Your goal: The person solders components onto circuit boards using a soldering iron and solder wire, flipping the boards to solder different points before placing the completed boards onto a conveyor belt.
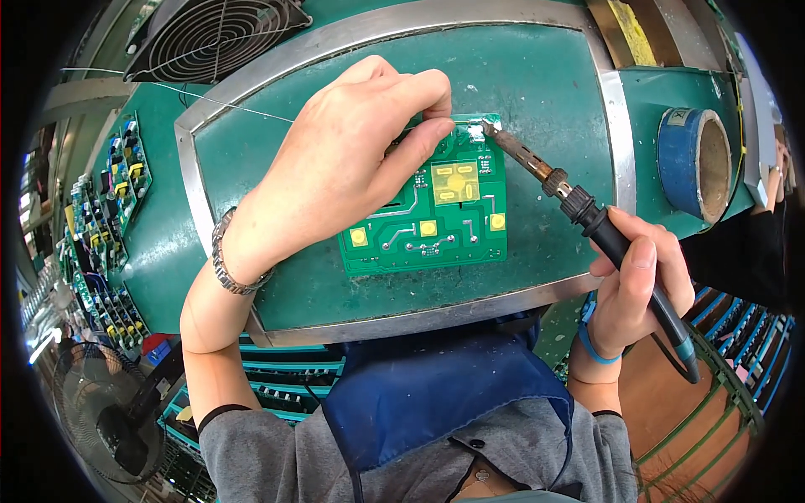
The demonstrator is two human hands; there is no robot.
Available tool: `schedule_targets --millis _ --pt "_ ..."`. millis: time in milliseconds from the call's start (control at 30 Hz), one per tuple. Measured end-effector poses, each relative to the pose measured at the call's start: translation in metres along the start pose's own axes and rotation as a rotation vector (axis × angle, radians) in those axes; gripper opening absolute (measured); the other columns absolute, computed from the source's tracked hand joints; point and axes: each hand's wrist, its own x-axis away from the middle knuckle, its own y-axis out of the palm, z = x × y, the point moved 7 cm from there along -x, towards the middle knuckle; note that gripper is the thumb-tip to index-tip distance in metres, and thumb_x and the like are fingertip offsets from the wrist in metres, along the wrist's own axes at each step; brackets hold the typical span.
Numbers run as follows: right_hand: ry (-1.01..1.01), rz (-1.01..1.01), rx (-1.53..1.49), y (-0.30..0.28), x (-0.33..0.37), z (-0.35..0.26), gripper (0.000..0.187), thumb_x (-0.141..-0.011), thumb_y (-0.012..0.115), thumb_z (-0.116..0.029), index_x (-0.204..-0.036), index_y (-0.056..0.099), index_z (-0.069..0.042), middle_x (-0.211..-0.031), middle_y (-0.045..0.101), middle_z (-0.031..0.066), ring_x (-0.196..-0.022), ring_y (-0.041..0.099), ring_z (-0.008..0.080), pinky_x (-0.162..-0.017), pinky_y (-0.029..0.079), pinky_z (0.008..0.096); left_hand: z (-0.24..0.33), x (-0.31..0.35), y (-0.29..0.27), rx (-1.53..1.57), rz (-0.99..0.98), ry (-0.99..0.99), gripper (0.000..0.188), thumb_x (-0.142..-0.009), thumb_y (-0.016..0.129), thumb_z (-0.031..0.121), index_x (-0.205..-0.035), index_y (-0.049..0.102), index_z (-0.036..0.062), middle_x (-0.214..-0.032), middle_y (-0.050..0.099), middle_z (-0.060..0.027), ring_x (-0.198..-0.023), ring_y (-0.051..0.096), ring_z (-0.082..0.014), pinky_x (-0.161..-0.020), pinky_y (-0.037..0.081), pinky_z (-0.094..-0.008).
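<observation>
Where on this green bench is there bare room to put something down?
Bare mat lies between the circuit board and the metal rim, also below the board. It is crowded at the board's top edge, where left hand and soldering iron in right hand meet.

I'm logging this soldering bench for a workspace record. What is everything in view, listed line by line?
circuit board: one, green, middle of mat
soldering iron: one, black handle, tip at board's top edge
solder wire: one, thin silver, from upper left to board
work mat: one, green, metal-framed
tape roll: one, blue, right
fan grille: one, dark, top left
populated boards: several, green, left
left hand: on board, pinching wire
right hand: gripping iron
</observation>
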Motion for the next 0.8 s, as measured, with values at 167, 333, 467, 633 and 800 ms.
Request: schedule_targets --millis 167,333,467,633,800 --pt "-0.064 0.021 -0.029 -0.002 0.001 -0.001 0.022 -0.087 0.059 -0.014 -0.092 0.071 0.003 -0.060 0.063 0.0052 -0.049 0.056 0.0084 -0.050 0.042 0.0197 0.006 0.000 0.001 -0.075 0.060 0.026 0.009 -0.087 0.063 0.004 -0.088 0.055 0.0014 -0.091 0.066 -0.0096 -0.087 0.059 -0.0253 -0.074 0.048 -0.0345" --pt "-0.049 0.020 -0.016 0.001 0.003 -0.002 0.021 -0.087 0.059 -0.013 -0.092 0.071 0.003 -0.061 0.063 0.0055 -0.049 0.057 0.0084 -0.050 0.043 0.0196 0.006 0.001 0.002 -0.097 0.076 0.027 0.010 -0.088 0.063 0.006 -0.089 0.054 0.0014 -0.094 0.067 -0.0101 -0.085 0.058 -0.0263 -0.075 0.048 -0.0357" --pt "-0.046 0.044 0.020 -0.007 0.007 -0.004 0.033 -0.090 0.050 -0.017 -0.091 0.066 0.012 -0.070 0.063 0.0154 -0.047 0.050 0.0107 -0.051 0.040 0.0212 0.005 0.001 0.000 -0.091 0.076 0.021 0.010 -0.089 0.061 0.007 -0.089 0.053 0.0012 -0.095 0.068 -0.0103 -0.085 0.059 -0.0266 -0.074 0.048 -0.0364" --pt "-0.084 0.105 0.027 -0.019 0.016 0.000 0.034 -0.090 0.047 -0.016 -0.091 0.064 0.014 -0.069 0.062 0.0161 -0.048 0.049 0.0100 -0.052 0.039 0.0206 -0.001 0.000 0.000 -0.031 0.057 0.004 0.011 -0.091 0.060 0.009 -0.089 0.052 0.0011 -0.094 0.067 -0.0105 -0.085 0.059 -0.0270 -0.072 0.047 -0.0365" --pt "-0.016 0.134 -0.083 -0.015 0.018 -0.003 0.029 -0.086 0.055 -0.020 -0.088 0.069 0.005 -0.066 0.065 0.0102 -0.048 0.050 0.0103 -0.055 0.038 0.0223 0.001 0.006 -0.012 -0.005 0.187 0.046 0.009 -0.090 0.062 0.009 -0.089 0.056 0.0017 -0.088 0.065 -0.0069 -0.080 0.059 -0.0209 -0.064 0.044 -0.0306"
